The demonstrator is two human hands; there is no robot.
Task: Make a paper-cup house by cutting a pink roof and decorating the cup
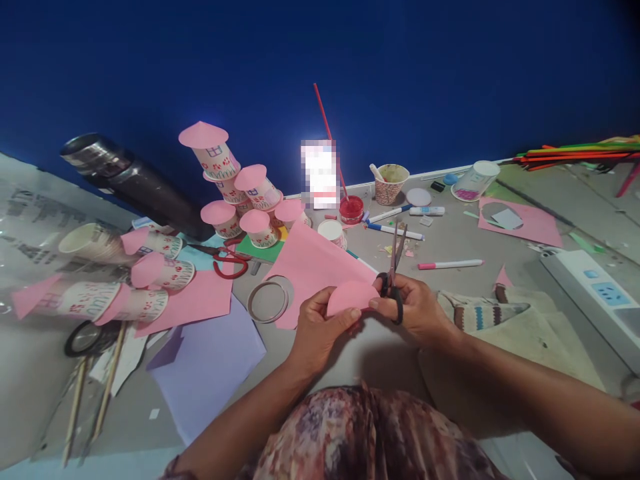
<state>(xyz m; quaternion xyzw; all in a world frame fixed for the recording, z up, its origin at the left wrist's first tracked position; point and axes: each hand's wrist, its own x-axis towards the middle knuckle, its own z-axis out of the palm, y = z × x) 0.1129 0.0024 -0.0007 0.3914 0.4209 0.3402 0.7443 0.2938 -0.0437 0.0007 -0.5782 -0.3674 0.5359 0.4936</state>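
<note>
Close to my body, my left hand [325, 323] pinches a piece of pink paper [353, 298] with a rounded upper edge. My right hand [417, 307] has its fingers in the black handles of a pair of scissors [399, 253], blades pointing up and slightly apart. The right fingertips also touch the paper's right end. Just beyond lies a large pink sheet [315, 267], with a roll of tape [269, 299] at its left edge. On the left, paper cups with pink cone roofs [203, 135] are stacked, and others lie on their sides [90, 299].
A dark flask [135, 187] leans at the left. Red-handled scissors [233, 261] and a purple sheet [210, 367] lie nearer. Markers [395, 231], a red pot [351, 210] and a patterned cup [391, 185] are at the back. A power strip [595, 300] sits right, beside a beige cloth item [540, 333].
</note>
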